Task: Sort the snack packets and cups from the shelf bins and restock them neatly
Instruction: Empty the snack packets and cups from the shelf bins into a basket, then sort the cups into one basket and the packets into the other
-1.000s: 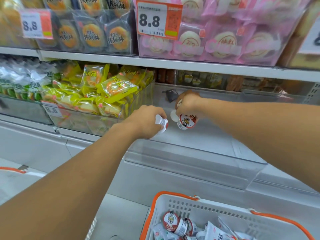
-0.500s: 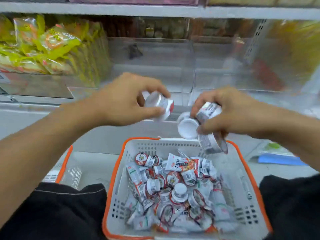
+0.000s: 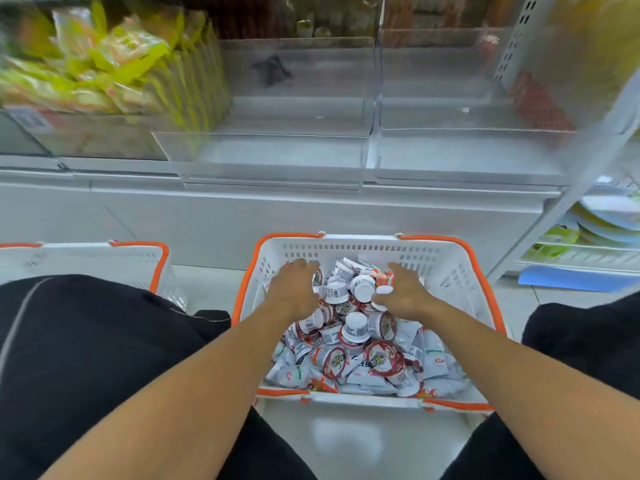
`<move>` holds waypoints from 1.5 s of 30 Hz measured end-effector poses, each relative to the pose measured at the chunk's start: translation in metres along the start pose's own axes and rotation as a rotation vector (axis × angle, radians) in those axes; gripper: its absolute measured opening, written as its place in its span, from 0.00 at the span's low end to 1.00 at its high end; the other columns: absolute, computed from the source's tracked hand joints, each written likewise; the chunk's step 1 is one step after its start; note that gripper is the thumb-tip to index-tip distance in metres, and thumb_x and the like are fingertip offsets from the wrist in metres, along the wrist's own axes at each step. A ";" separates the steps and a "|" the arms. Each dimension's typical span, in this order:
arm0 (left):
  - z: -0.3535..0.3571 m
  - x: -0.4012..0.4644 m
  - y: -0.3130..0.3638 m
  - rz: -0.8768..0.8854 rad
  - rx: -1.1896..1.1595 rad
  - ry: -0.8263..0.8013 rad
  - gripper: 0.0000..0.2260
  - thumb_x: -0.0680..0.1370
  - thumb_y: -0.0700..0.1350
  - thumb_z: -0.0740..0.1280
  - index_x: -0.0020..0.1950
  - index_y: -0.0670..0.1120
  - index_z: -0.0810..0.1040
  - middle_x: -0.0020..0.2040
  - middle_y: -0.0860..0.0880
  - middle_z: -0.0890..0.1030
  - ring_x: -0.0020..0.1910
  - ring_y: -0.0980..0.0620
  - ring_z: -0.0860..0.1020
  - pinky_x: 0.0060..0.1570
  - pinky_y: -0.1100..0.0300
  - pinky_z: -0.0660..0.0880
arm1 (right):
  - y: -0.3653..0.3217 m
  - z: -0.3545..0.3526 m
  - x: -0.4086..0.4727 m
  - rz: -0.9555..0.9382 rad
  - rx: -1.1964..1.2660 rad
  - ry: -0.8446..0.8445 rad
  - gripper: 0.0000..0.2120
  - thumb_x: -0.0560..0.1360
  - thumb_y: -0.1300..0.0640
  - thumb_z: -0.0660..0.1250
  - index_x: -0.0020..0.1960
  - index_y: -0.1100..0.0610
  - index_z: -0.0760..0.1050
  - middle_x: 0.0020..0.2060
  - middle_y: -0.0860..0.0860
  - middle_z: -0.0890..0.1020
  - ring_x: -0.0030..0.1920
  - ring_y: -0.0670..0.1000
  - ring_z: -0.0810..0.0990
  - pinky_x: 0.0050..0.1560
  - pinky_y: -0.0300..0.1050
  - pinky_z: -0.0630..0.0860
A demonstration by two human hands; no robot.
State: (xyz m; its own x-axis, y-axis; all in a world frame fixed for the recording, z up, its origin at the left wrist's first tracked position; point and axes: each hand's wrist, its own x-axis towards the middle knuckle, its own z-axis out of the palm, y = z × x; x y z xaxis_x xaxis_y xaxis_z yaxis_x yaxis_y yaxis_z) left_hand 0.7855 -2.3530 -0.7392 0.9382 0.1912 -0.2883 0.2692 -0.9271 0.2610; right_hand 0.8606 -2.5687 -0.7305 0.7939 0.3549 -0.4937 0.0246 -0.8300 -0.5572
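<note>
- Cups (image 3: 355,329) and packets (image 3: 429,358) lie heaped in the white, orange-rimmed basket (image 3: 460,271) on the floor, below the clear shelf bins (image 3: 294,150).
- Left hand (image 3: 294,292) rests fingers-down on the heap's far left; whether it grips a cup I cannot tell.
- Right hand (image 3: 401,289) curls round a red-and-white cup (image 3: 382,282) at far right.
- Loose cups lie between the hands, equally near both.

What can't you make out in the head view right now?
- Left hand: fingers dip behind the cups, grip unclear.
- Right hand: fingertips hidden the same way.
- Basket bottom: buried under cups and packets.
- Cup labels: too small.
- Yellow packs: motion-blurred.
- Dark scrap in the clear bin: unidentifiable.
</note>
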 end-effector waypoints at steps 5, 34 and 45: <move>-0.035 -0.004 -0.040 -0.268 -0.078 0.070 0.31 0.77 0.49 0.70 0.76 0.45 0.61 0.70 0.41 0.67 0.68 0.38 0.68 0.65 0.45 0.70 | -0.041 -0.026 -0.011 -0.188 -0.301 0.033 0.20 0.78 0.54 0.69 0.68 0.58 0.73 0.66 0.56 0.76 0.64 0.57 0.75 0.60 0.45 0.71; 0.030 -0.008 -0.025 -0.114 -0.578 -0.021 0.09 0.76 0.48 0.72 0.40 0.46 0.77 0.41 0.44 0.82 0.40 0.47 0.78 0.44 0.56 0.73 | -0.096 0.090 0.070 -0.045 0.200 0.075 0.15 0.76 0.54 0.67 0.33 0.60 0.72 0.28 0.54 0.76 0.36 0.58 0.78 0.31 0.45 0.69; -0.014 0.000 -0.037 -0.237 -0.487 -0.013 0.12 0.76 0.55 0.72 0.54 0.48 0.82 0.50 0.48 0.82 0.53 0.46 0.80 0.58 0.52 0.77 | -0.119 0.025 0.031 -0.125 -0.639 0.240 0.05 0.78 0.59 0.63 0.48 0.58 0.77 0.51 0.59 0.82 0.51 0.62 0.80 0.47 0.48 0.73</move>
State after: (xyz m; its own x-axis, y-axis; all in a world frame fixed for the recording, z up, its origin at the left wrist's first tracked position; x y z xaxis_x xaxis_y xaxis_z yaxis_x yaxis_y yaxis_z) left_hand 0.7789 -2.3140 -0.7362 0.8375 0.3702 -0.4019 0.5459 -0.6013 0.5836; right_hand 0.8672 -2.4477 -0.6965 0.8726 0.4202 -0.2491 0.4187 -0.9060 -0.0616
